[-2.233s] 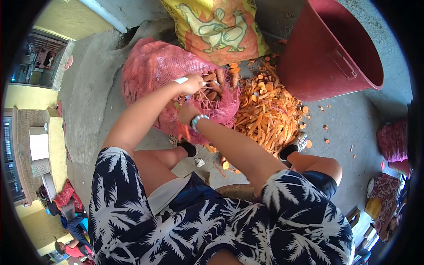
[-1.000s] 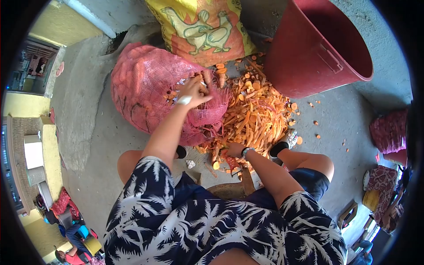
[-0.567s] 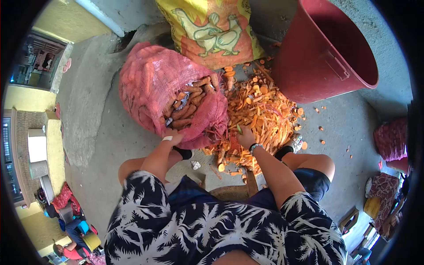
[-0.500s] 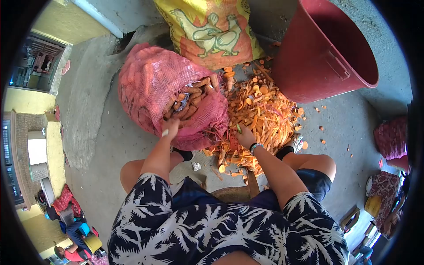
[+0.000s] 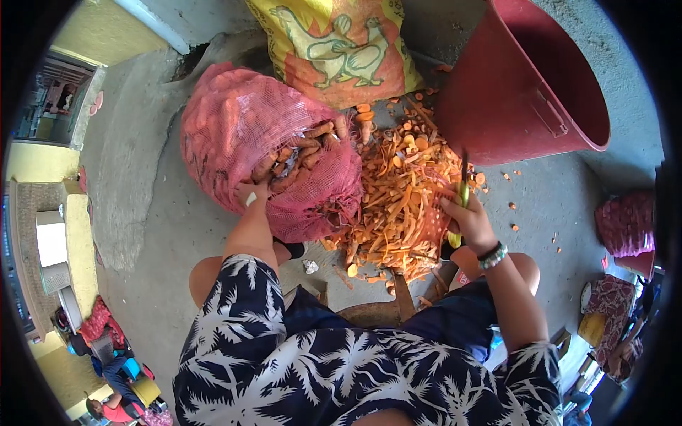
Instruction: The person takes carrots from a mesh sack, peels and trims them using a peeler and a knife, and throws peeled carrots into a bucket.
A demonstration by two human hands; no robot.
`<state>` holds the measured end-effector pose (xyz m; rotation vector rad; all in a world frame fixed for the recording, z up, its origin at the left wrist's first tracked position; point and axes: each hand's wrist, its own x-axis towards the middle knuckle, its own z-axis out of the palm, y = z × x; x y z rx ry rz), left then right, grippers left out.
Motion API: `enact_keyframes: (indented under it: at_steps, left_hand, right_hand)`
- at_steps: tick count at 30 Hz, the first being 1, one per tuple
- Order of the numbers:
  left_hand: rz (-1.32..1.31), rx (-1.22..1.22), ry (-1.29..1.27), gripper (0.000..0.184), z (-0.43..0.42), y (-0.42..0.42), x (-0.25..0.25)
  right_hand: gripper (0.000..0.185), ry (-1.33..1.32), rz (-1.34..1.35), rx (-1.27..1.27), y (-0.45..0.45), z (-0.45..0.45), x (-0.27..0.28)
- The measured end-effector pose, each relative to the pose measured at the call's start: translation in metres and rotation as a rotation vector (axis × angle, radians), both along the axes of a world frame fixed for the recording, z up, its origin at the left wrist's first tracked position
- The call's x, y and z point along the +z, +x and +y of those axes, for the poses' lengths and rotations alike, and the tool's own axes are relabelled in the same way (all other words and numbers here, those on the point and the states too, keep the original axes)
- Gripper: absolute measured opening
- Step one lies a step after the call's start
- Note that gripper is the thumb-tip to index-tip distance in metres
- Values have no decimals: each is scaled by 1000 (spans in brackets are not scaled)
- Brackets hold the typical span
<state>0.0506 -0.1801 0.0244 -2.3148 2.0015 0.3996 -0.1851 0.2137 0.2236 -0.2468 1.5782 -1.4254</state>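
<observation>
A pink mesh sack (image 5: 249, 128) lies open at the left of the peel pile, with unpeeled carrots (image 5: 291, 163) and some paper showing in its mouth. My left hand (image 5: 252, 192) is at the near left edge of that mouth; its fingers are partly hidden by the sack. Over the right side of the orange peelings (image 5: 398, 192), my right hand (image 5: 465, 216) grips a knife (image 5: 464, 177) with a yellow-green handle, its dark blade pointing away from me. A red dotted cloth or netting (image 5: 432, 224) hangs beside this hand.
Behind the pile stand a yellow and orange sack (image 5: 341, 57) with printed chickens and a large red bin (image 5: 511, 92). A wooden piece (image 5: 403, 298) is between my legs. At the lower left a person (image 5: 114, 405) is seated. Another pink sack (image 5: 625, 224) stands far right.
My right hand has moved right with the knife, and the red dotted material has shifted with it. My left hand has gone slightly up and left along the sack's mouth.
</observation>
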Motion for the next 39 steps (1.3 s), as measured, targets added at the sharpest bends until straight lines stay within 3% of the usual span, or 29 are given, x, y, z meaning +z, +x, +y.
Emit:
enact_keyframes:
  at_steps: [1, 7, 10, 11, 14, 15, 16, 18, 20, 21, 24, 27, 30, 33, 36, 38, 39]
  left_hand:
    - [-3, -71, -37, 86, -10, 3, -12]
    - [197, 75, -149, 68, -14, -4, -9]
    - [361, 277, -220, 70, -11, -28, -8]
    - [471, 328, -97, 79, 0, -37, -1]
    - [42, -44, 82, 84, 63, -72, 6]
    - [-65, -226, 191, 82, 77, -73, 0]
    - [-67, -229, 195, 82, 81, -69, -24]
    - [-242, -620, 496, 68, 94, -66, -68]
    - [-272, -694, 520, 60, 112, -74, -83]
    - [-309, -757, 539, 52, 117, -77, -85]
    - [-351, -860, 460, 43, 104, -82, -85]
    - [-345, -873, 431, 34, 90, -81, -94]
    - [-405, -873, 382, 34, 92, -88, -102]
    - [-340, -864, 398, 35, 85, -93, -136]
    - [-285, -860, 439, 37, 76, -90, -150]
    - [-262, -882, 432, 37, 70, -96, -126]
    - [-85, -852, 351, 35, 66, -96, -99]
  right_hand:
    - [18, 33, -33, -184, 13, -5, 15]
    - [18, 16, 79, -123, 9, -2, -3]
    - [18, 40, 153, -106, 0, -8, -10]
    - [17, 19, 143, -103, -3, -10, -11]
    - [20, 28, 141, 32, -13, -10, -21]
    - [20, 9, 281, 53, -12, -10, -29]
    - [19, -9, 422, 74, -12, -10, -33]
    - [22, 48, 411, 120, -10, -5, -34]
    - [25, 34, 495, 116, -7, 0, -47]
    - [27, 166, 449, 204, -8, 0, -37]
    - [25, 223, 461, 321, -10, 2, -42]
    - [20, 40, 467, 138, -8, 4, -67]
    - [20, 58, 494, 151, -10, 1, -58]
    - [18, 190, 585, 263, -10, -7, -35]
    - [17, 161, 588, 300, -9, -14, -26]
    - [17, 159, 636, 315, -11, -16, -27]
    - [17, 178, 623, 301, -13, -18, -24]
